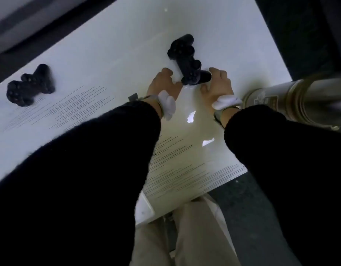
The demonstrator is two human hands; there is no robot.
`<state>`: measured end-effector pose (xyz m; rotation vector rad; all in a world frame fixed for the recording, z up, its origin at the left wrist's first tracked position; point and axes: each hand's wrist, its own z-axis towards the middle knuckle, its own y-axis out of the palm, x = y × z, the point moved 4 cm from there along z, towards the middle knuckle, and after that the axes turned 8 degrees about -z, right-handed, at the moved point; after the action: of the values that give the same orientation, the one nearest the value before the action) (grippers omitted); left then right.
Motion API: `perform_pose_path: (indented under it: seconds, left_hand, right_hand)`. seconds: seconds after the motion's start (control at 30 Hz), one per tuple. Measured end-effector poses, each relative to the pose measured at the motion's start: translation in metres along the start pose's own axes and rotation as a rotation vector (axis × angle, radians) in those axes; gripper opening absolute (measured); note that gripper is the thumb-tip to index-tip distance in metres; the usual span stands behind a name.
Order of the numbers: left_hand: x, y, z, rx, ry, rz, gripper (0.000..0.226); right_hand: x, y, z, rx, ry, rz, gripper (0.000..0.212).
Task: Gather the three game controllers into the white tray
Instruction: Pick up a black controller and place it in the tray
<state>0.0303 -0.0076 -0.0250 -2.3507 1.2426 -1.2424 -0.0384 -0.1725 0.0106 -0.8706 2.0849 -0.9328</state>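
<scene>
With both hands open, left hand and right hand flanking the near controller on the surface, grasp step is pending; next needs closing, lifting; tray location unclear.

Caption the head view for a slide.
Both hands, left hand and right hand, close around a black controller; another controller lies far left.

No readable text showed anywhere. The metallic cylinder at the right carried a dark label patch, too blurred to read, and the white table bore only thin printed lines.
</scene>
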Motion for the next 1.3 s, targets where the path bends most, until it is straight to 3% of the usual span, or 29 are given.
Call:
perform_pose_path:
  seconds: [0.17, 0.47, 0.63, 0.9, 1.03, 1.3]
  left_hand:
    - [0.009, 0.002, 0.006, 0.03, -0.038, -0.198, 0.057]
    - [0.027, 0.019, 0.011, 0.022, -0.071, -0.321, 0.05]
    - [0.027, 0.015, -0.001, -0.004, -0.063, -0.549, 0.028]
    - [0.023, 0.012, -0.025, -0.068, -0.317, -1.017, 0.034]
    - [0.017, 0.006, -0.036, -0.056, -0.326, -1.029, 0.039]
    - [-0.014, -0.016, -0.058, -0.073, -0.3, -0.951, 0.027]
  right_hand:
    - [-0.004, 0.004, 0.002, 0.018, -0.03, -0.043, 0.05]
    - [-0.007, 0.006, 0.001, 0.01, -0.029, -0.025, 0.05]
    - [-0.01, 0.011, -0.007, -0.015, -0.014, 0.116, 0.047]
    - [-0.015, 0.019, -0.024, -0.036, -0.05, 0.171, 0.05]
    - [-0.016, 0.022, -0.026, -0.001, -0.036, 0.168, 0.049]
    - [-0.019, 0.015, -0.013, 0.167, 0.138, 0.354, 0.036]
